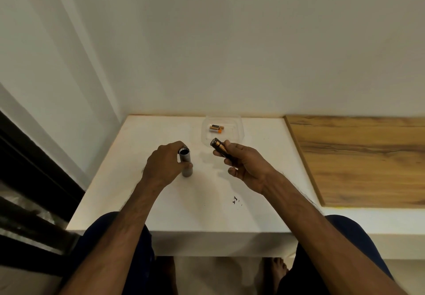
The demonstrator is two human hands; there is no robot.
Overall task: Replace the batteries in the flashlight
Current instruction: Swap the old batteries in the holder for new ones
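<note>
Head view: our left hand (163, 165) wraps the upright, open-topped flashlight tube (186, 161) left of the clear tray (238, 131), while our right hand (247, 168) pinches the battery cartridge (219, 148) just in front of that tray.

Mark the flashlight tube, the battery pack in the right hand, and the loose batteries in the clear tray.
flashlight tube (185, 156): head view, grey barrel under the open mouth.
battery pack (218, 147): head view, its copper-black side.
loose batteries (216, 128): head view, middle of the cluster.
</note>
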